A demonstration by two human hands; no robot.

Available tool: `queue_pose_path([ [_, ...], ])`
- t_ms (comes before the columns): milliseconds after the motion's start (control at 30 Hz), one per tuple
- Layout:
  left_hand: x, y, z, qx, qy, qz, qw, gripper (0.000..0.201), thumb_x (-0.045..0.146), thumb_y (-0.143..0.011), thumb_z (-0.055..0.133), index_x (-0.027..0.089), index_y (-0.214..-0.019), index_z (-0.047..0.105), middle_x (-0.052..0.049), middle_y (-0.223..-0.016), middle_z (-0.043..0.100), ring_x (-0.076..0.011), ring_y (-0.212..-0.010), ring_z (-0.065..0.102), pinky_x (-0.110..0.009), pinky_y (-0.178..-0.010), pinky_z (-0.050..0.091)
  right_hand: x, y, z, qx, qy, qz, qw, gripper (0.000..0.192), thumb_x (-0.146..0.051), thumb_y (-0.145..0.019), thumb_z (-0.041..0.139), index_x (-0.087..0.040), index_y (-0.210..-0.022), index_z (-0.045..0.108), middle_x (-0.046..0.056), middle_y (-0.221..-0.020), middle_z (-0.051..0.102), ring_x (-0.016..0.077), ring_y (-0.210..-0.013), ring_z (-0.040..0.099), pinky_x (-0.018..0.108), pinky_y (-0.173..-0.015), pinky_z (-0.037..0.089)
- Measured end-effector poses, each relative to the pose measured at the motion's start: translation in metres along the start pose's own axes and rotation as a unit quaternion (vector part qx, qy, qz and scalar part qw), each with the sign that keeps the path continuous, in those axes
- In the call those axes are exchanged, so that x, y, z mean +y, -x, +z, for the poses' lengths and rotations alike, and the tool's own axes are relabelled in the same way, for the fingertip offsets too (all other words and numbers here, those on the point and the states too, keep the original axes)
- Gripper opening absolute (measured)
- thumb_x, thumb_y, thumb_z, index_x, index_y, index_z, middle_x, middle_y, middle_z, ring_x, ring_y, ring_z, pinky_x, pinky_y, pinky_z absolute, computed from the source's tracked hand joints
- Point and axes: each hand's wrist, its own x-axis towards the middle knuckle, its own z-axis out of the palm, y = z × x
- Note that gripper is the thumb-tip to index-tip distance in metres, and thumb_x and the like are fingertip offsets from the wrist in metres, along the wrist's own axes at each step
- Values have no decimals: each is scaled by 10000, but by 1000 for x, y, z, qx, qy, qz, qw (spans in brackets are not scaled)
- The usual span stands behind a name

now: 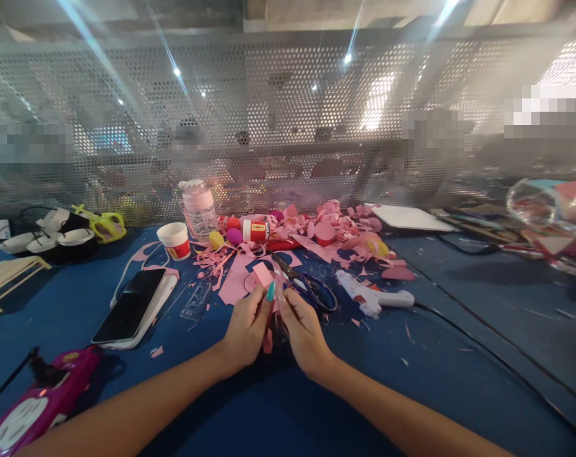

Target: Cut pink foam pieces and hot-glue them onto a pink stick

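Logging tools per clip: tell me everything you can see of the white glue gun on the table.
The glue gun is white, plastic-looking, lying on its side on the blue table, right of the scissors. Its nozzle end points left toward them, and its handle angles down toward the camera. A dark cord leaves its right end and trails off right. Pink paper scraps lie beside it. Neither hand touches it.

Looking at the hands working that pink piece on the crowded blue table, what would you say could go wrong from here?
The glue gun lies close by the right hand, so a stray reach might touch its nozzle. The scissors lie just beyond the pink paper piece pinched by both hands, left hand included. The phone could catch scraps or glue.
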Motion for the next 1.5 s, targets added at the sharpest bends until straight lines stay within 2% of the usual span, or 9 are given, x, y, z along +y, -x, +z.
queue_pose_path([
  [167, -2, 1, 0, 16, -2, 9, 1000, 271, 366, -868, 328, 170, -730, 455, 49, -526, 432, -87, -451, 409, -192, -449, 308, -4, -3, 0, -6, -57, 55, 997, 304, -464, -788, 454, -200, -662, 375, -73, -539, 281, 65, -444, 251, 200, -408, 233],
  [333, -5, -2, 0, 63, -36, -9, 997, 265, 359, -867, 332, 178, -693, 415, 54, -505, 430, -89, -444, 407, -197, -450, 303, -4, -1, -9, 89, 157, -75, 981, 286, -362, -875, 330, -202, -640, 354, -43, -570, 356, 94, -510, 340, 223, -482, 296],
  [467, -6, -2, -1, 59, -65, -23, 996, 261, 349, -865, 328, 185, -673, 394, 54, -506, 418, -94, -452, 404, -204, -461, 291, -7, 1, -14, 40, 343, -169, 923, 277, -263, -894, 274, -201, -637, 357, -6, -603, 416, 126, -580, 411, 251, -549, 329],
  [600, -6, -1, -1, 42, -93, -2, 995, 259, 320, -867, 320, 188, -650, 367, 52, -519, 396, -94, -458, 375, -211, -468, 268, -9, -1, -12, 11, 400, -187, 897, 284, -239, -897, 270, -203, -627, 351, 7, -612, 442, 137, -606, 436, 249, -557, 343],
  [767, -10, 0, 1, 24, -94, 14, 995, 240, 294, -873, 310, 187, -667, 371, 46, -548, 402, -96, -480, 373, -213, -484, 271, -8, -3, -12, -12, 384, -176, 906, 285, -245, -894, 282, -201, -620, 347, 2, -604, 439, 130, -606, 432, 239, -548, 334],
  [1133, -7, 2, -1, -8, -73, 40, 997, 233, 303, -881, 301, 187, -709, 407, 43, -546, 433, -102, -474, 405, -217, -484, 295, -1, -3, -10, -57, 203, -44, 977, 329, -390, -878, 289, -198, -614, 332, -59, -506, 336, 74, -451, 311, 203, -424, 268],
  [1267, -7, 4, 1, 53, -77, 38, 995, 213, 283, -889, 266, 189, -770, 416, 26, -584, 453, -117, -508, 437, -234, -514, 335, -1, -3, -8, -13, 215, -61, 974, 315, -362, -871, 308, -197, -603, 327, -56, -518, 338, 74, -463, 311, 204, -433, 273],
  [1400, -6, 7, 0, 181, -152, 173, 956, 102, 213, -856, 341, 170, -920, 408, -75, -875, 473, -182, -819, 468, -321, -724, 377, -2, -4, -10, 59, 241, -83, 965, 290, -315, -869, 319, -196, -606, 350, -50, -520, 365, 80, -467, 341, 215, -452, 291],
  [1500, -5, 9, -2, 138, -216, 277, 926, 50, 147, -817, 398, 165, -860, 414, -69, -830, 459, -190, -793, 428, -342, -714, 360, -3, -4, -12, 98, 231, -98, 963, 268, -299, -863, 339, -196, -620, 378, -48, -520, 372, 84, -471, 346, 215, -448, 299],
])
